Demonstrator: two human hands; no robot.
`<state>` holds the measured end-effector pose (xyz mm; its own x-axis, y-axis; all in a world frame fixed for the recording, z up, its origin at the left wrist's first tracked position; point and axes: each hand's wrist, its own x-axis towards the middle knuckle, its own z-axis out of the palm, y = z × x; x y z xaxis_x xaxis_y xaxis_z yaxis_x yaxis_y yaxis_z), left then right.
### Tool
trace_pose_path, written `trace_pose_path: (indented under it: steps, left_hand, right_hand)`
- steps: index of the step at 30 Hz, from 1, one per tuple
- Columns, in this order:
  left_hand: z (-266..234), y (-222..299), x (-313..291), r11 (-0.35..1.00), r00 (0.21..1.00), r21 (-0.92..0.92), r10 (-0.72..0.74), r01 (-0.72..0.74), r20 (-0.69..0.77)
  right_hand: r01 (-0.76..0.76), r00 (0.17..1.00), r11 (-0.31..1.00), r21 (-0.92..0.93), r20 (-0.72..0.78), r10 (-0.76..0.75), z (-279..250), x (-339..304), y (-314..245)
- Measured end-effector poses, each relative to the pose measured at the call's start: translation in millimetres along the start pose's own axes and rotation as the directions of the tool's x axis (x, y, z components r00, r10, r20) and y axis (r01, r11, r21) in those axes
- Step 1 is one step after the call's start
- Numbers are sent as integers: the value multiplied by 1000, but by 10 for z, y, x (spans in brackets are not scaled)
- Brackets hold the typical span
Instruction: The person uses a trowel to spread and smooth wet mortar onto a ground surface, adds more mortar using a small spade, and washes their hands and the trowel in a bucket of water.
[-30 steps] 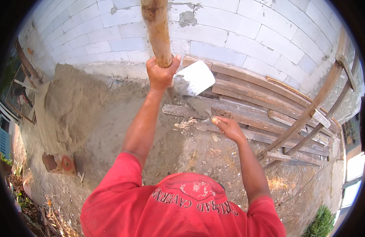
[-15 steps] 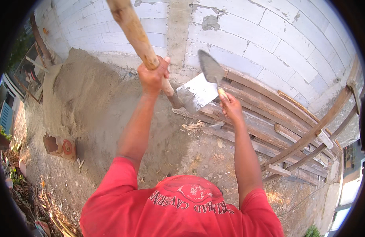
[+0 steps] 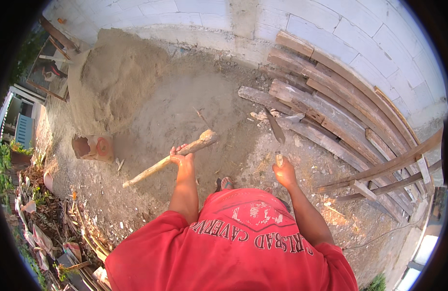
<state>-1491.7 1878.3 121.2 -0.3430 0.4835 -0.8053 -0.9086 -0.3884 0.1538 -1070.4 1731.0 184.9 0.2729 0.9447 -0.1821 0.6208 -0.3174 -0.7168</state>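
My left hand [image 3: 185,159] holds a hoe by its pale wooden handle [image 3: 153,169], which lies slanted across the palm with the thick end up to the right. A thin dark edge [image 3: 200,116] at that end looks like the blade seen edge-on. In my right hand [image 3: 284,173] is a trowel, gripped by its short wooden handle; its narrow-looking grey blade [image 3: 274,127] points away from me, turned nearly on edge. Both tools are held above the ground, over and beside a wide patch of wet grey mortar or sand mix [image 3: 180,104].
A sand heap [image 3: 115,65] rises at the far left, with a torn paper bag [image 3: 94,147] before it. Stacked wooden planks [image 3: 321,97] lie along the pale block wall [image 3: 204,19] on the right. Crossed timbers [image 3: 394,167] stand nearer. Dry debris [image 3: 54,228] covers the lower left.
Both hands have come down and nearer to me. The hoe has swung from upright to nearly level, its blade turning edge-on. The trowel blade has also turned edge-on, and the view has shifted.
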Motion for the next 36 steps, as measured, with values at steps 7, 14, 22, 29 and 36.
trace_pose_path:
  steps: [7, 14, 22, 29, 36]
  left_hand:
    - [119, 552, -230, 984, 952, -161, -24, 76, 304]
    - [606, 800, -634, 966, 870, -158, -108, 207, 481]
    - [759, 788, -1078, 969, 912, -135, -139, 205, 387]
    - [557, 833, -1144, 975, 814, 26, -197, 219, 546]
    - [200, 362, -1776, 999, 892, -27, -19, 35, 452]
  right_hand:
    - [253, 904, 964, 86, 333, -267, 728, -215, -1340]
    - [-355, 800, 934, -35, 505, 323, 1482, 369, -1533]
    - [562, 798, 824, -68, 306, -519, 1101, 686, -2051]
    - [507, 855, 862, 22, 110, -506, 1083, 837, -1740]
    - [511, 814, 857, 65, 281, -508, 1481, 826, -866]
